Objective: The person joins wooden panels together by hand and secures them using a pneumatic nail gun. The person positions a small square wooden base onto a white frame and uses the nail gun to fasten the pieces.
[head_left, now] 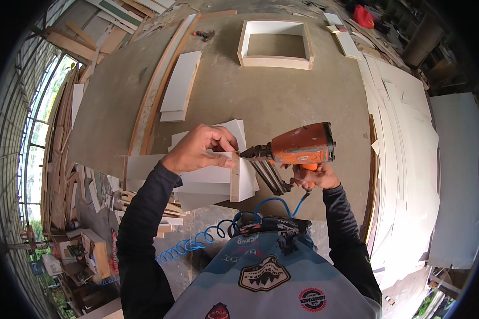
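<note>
My right hand (320, 177) grips the handle of an orange nail gun (300, 144), whose dark nose points left. That nose meets the upper end of a narrow upright board (235, 181) with a bare wood edge. Fingers and thumb of my left hand (203, 149) pinch the same board near its top, right beside the nose. Beneath and around it lie several white panels (205, 189), loosely stacked at the near edge of the table. A coiled blue air hose (218, 229) runs from the nail gun down and to the left in front of me.
On the brown worktable (271, 95) a white rectangular frame (275, 61) stands at the far side. White boards (180, 87) and a long strip (165, 74) lie to the left, with a small tool (203, 35) beyond. Large white sheets (402, 154) are stacked on the right.
</note>
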A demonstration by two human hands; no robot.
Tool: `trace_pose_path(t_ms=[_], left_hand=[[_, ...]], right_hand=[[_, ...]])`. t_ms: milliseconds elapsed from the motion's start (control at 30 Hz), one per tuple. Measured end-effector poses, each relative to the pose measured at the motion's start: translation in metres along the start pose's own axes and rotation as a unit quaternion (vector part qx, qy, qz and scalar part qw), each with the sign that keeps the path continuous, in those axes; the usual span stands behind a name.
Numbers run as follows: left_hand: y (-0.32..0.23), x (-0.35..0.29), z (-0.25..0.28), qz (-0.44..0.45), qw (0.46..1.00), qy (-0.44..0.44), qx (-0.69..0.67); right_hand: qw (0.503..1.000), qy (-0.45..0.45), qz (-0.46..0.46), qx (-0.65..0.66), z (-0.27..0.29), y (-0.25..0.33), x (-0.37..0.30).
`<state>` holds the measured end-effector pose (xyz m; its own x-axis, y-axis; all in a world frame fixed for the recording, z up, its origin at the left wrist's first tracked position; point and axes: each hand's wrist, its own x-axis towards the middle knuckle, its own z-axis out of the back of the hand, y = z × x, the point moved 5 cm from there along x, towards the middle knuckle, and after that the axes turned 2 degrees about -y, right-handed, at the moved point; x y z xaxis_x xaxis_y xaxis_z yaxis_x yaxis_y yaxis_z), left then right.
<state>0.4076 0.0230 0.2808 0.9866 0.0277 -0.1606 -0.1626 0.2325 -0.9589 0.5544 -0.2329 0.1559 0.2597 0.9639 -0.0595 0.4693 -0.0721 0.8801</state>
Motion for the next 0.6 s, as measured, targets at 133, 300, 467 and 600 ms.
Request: trace_pose_path(t_ms=[133, 300, 467, 600], left_hand=[[-0.0021, 0.0008, -0.0003, -0.004, 1.000, 0.006, 0.003], [-0.0030, 0.0011, -0.0004, -0.013, 1.000, 0.011, 0.022], [-0.0021, 0.0003, -0.0001, -0.021, 0.999, 0.009, 0.027], [-0.0030, -0.0004, -0.0003, -0.028, 0.999, 0.011, 0.036]], right_hand=[[1.000, -0.003, 0.008, -0.010, -0.0014, 0.0025, 0.0000], [1.000, 0.022, 0.006, 0.009, -0.0011, 0.0018, -0.0007], [1.000, 0.014, 0.018, -0.003, -0.0043, 0.0060, -0.0006], [1.000, 0.013, -0.002, -0.022, -0.0020, 0.0042, -0.0007]])
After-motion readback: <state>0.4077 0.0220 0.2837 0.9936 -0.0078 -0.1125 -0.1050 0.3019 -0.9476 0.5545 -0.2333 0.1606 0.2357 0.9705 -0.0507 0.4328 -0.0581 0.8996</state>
